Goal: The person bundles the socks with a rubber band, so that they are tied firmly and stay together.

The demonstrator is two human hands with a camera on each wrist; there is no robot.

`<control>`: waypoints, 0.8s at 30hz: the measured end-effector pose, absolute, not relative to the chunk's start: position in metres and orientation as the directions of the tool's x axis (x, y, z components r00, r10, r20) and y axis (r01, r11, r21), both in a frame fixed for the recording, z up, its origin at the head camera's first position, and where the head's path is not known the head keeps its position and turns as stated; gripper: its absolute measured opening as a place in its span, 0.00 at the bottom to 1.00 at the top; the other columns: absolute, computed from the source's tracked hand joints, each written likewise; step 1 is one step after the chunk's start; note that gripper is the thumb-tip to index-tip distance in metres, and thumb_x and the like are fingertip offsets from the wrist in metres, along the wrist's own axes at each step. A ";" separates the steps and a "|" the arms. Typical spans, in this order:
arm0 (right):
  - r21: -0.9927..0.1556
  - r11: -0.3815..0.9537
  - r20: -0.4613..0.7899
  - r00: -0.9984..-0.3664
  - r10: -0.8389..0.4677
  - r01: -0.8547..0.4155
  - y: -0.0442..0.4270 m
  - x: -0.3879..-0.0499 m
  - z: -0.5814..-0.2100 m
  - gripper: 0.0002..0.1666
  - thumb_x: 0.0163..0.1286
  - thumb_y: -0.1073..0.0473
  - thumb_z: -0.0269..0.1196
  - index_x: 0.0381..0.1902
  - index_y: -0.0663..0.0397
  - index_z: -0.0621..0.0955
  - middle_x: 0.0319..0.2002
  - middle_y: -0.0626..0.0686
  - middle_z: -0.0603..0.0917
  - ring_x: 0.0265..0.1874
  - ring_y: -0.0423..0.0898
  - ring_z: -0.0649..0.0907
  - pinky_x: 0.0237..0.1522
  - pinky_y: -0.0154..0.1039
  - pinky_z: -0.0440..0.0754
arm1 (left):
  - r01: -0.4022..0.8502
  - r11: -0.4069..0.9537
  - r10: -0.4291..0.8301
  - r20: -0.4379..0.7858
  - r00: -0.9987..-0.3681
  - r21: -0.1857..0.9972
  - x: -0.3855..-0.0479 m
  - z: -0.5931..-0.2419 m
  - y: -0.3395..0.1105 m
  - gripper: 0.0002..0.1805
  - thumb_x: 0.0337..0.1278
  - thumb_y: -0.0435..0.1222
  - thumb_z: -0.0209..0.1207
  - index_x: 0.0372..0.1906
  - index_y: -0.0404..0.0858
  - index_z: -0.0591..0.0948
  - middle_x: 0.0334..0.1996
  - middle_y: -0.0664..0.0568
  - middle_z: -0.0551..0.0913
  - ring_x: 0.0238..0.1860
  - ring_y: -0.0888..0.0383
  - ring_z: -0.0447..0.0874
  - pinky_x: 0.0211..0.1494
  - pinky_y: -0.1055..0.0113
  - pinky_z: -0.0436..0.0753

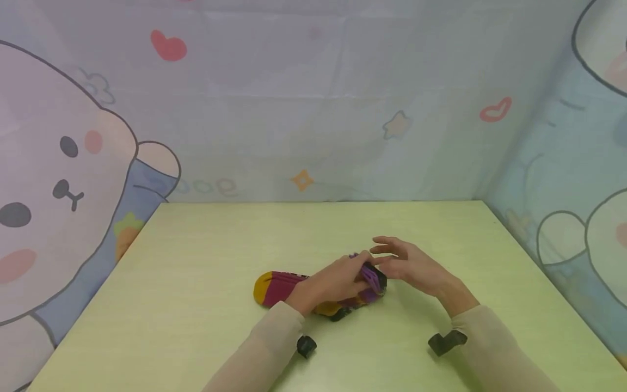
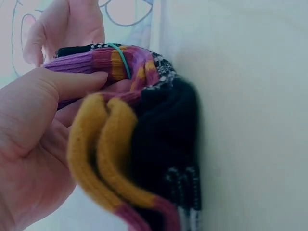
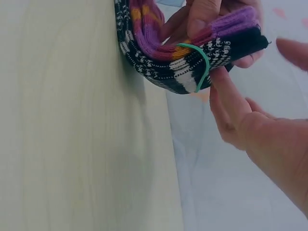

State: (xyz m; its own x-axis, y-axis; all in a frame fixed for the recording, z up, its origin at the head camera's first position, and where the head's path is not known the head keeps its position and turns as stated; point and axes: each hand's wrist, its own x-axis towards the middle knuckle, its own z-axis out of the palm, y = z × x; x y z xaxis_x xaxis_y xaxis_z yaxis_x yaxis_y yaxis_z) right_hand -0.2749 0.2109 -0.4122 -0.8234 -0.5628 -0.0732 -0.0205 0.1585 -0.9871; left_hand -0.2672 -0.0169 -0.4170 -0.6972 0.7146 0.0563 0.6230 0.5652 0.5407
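A pair of patterned socks [image 1: 280, 288] in maroon, mustard, purple and black lies across the table, its cuff end bent up off the surface. My left hand [image 1: 333, 279] grips that cuff end, thumb on the purple and maroon ribbing. A thin green elastic band [image 3: 205, 65] circles the folded cuffs in the right wrist view. To the right is my right hand [image 1: 413, 268], its fingers loosely extended. One of its fingertips touches the black-and-white side of the socks beside the band. Mustard heels [image 2: 94, 144] bulge below the left thumb in the left wrist view.
The pale yellow table [image 1: 196, 239] ends at a cloth backdrop [image 1: 313, 109] printed with bears, hearts and stars. Black wrist pieces [image 1: 306, 346] sit at both cream sleeves [image 1: 266, 348].
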 end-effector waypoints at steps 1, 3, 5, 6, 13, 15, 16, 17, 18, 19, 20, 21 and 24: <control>-0.989 0.150 -0.069 -0.827 -0.558 -0.018 0.211 -0.276 -0.413 0.38 0.74 0.60 0.60 0.75 0.62 0.58 0.70 0.66 0.64 0.67 0.57 0.71 0.62 0.48 0.74 | 0.616 0.565 0.713 0.051 -0.699 0.549 -0.268 -0.417 -0.018 0.22 0.68 0.37 0.61 0.61 0.41 0.68 0.43 0.54 0.82 0.37 0.65 0.79 0.46 0.74 0.78; -0.987 0.157 -0.049 -0.836 -0.547 -0.045 0.211 -0.277 -0.416 0.32 0.75 0.61 0.58 0.71 0.67 0.63 0.66 0.65 0.69 0.63 0.54 0.75 0.58 0.44 0.77 | 0.609 0.556 0.719 0.040 -0.694 0.566 -0.269 -0.416 -0.019 0.22 0.68 0.36 0.61 0.60 0.40 0.66 0.41 0.53 0.81 0.34 0.63 0.78 0.42 0.74 0.77; -0.975 0.204 -0.034 -0.844 -0.535 -0.090 0.210 -0.277 -0.419 0.25 0.76 0.63 0.57 0.66 0.70 0.69 0.61 0.64 0.75 0.58 0.51 0.79 0.54 0.42 0.80 | 0.594 0.540 0.730 0.020 -0.683 0.597 -0.269 -0.415 -0.020 0.22 0.67 0.37 0.62 0.59 0.40 0.66 0.38 0.54 0.80 0.31 0.63 0.78 0.38 0.74 0.77; -0.965 0.240 -0.034 -0.849 -0.528 -0.110 0.209 -0.277 -0.420 0.22 0.75 0.63 0.57 0.62 0.70 0.72 0.58 0.64 0.77 0.56 0.51 0.80 0.52 0.42 0.81 | 0.583 0.532 0.735 0.007 -0.678 0.614 -0.270 -0.415 -0.021 0.23 0.67 0.37 0.62 0.59 0.40 0.65 0.38 0.54 0.80 0.30 0.63 0.78 0.36 0.74 0.77; -0.908 0.401 -0.121 -0.836 -0.536 -0.126 0.206 -0.273 -0.422 0.09 0.74 0.65 0.57 0.46 0.66 0.80 0.44 0.58 0.81 0.40 0.51 0.83 0.41 0.46 0.85 | 0.458 0.478 0.739 -0.061 -0.671 0.750 -0.268 -0.418 -0.025 0.26 0.66 0.57 0.59 0.55 0.44 0.67 0.36 0.57 0.81 0.30 0.63 0.81 0.35 0.71 0.80; -0.908 0.403 -0.132 -0.832 -0.538 -0.117 0.206 -0.273 -0.422 0.07 0.74 0.65 0.58 0.44 0.65 0.80 0.41 0.57 0.81 0.36 0.51 0.82 0.40 0.47 0.85 | 0.445 0.475 0.731 -0.059 -0.680 0.759 -0.267 -0.418 -0.024 0.25 0.68 0.60 0.53 0.53 0.45 0.68 0.29 0.57 0.78 0.24 0.63 0.76 0.31 0.71 0.76; -0.907 0.403 -0.129 -0.832 -0.540 -0.121 0.206 -0.273 -0.422 0.07 0.74 0.66 0.58 0.43 0.65 0.80 0.40 0.57 0.81 0.35 0.51 0.82 0.39 0.47 0.84 | 0.443 0.476 0.725 -0.054 -0.686 0.760 -0.267 -0.419 -0.023 0.25 0.70 0.61 0.50 0.52 0.45 0.68 0.26 0.57 0.76 0.22 0.63 0.72 0.29 0.70 0.74; -0.905 0.406 -0.126 -0.833 -0.539 -0.125 0.206 -0.272 -0.422 0.06 0.73 0.66 0.58 0.43 0.65 0.80 0.38 0.56 0.81 0.34 0.51 0.81 0.39 0.47 0.84 | 0.451 0.476 0.721 -0.041 -0.692 0.755 -0.267 -0.419 -0.022 0.25 0.72 0.61 0.48 0.51 0.44 0.69 0.23 0.57 0.73 0.20 0.63 0.68 0.27 0.70 0.71; -0.903 0.410 -0.122 -0.834 -0.538 -0.133 0.206 -0.272 -0.421 0.06 0.73 0.66 0.58 0.42 0.64 0.81 0.37 0.55 0.81 0.34 0.51 0.81 0.38 0.46 0.84 | 0.464 0.480 0.715 -0.026 -0.699 0.745 -0.267 -0.419 -0.021 0.24 0.73 0.61 0.46 0.50 0.44 0.70 0.21 0.57 0.70 0.19 0.63 0.63 0.26 0.70 0.68; -0.900 0.413 -0.116 -0.835 -0.539 -0.142 0.206 -0.272 -0.421 0.07 0.73 0.67 0.57 0.42 0.64 0.81 0.36 0.55 0.81 0.33 0.50 0.81 0.38 0.46 0.84 | 0.472 0.483 0.709 -0.013 -0.705 0.737 -0.267 -0.419 -0.021 0.23 0.74 0.60 0.45 0.50 0.44 0.70 0.19 0.56 0.68 0.17 0.62 0.60 0.25 0.69 0.66; -0.897 0.416 -0.110 -0.835 -0.540 -0.150 0.206 -0.272 -0.421 0.07 0.73 0.67 0.57 0.41 0.63 0.82 0.36 0.55 0.81 0.33 0.50 0.81 0.38 0.46 0.84 | 0.480 0.485 0.704 -0.002 -0.710 0.731 -0.267 -0.420 -0.020 0.22 0.75 0.59 0.44 0.49 0.44 0.71 0.18 0.56 0.66 0.16 0.62 0.58 0.25 0.69 0.65; -0.896 0.417 -0.108 -0.835 -0.540 -0.154 0.206 -0.273 -0.421 0.08 0.72 0.67 0.56 0.41 0.63 0.82 0.35 0.55 0.81 0.32 0.50 0.81 0.38 0.45 0.84 | 0.485 0.486 0.700 0.009 -0.714 0.727 -0.267 -0.420 -0.019 0.21 0.76 0.57 0.44 0.49 0.44 0.71 0.18 0.56 0.65 0.16 0.62 0.57 0.24 0.70 0.65; -0.903 0.406 -0.110 -0.834 -0.540 -0.144 0.206 -0.273 -0.421 0.11 0.71 0.68 0.54 0.42 0.64 0.83 0.35 0.56 0.82 0.32 0.51 0.83 0.39 0.45 0.84 | 0.495 0.483 0.693 0.030 -0.721 0.722 -0.268 -0.421 -0.019 0.14 0.78 0.51 0.46 0.48 0.44 0.71 0.18 0.56 0.67 0.16 0.63 0.58 0.26 0.70 0.66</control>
State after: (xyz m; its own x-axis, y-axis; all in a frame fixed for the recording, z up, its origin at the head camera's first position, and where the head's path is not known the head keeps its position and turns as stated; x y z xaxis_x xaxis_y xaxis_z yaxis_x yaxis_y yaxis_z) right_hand -0.2733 0.2061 -0.4212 -0.8342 -0.5404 -0.1101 -0.1435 0.4056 -0.9027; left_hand -0.2675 -0.0189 -0.4212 -0.7205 0.6928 0.0303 0.4948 0.4830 0.7224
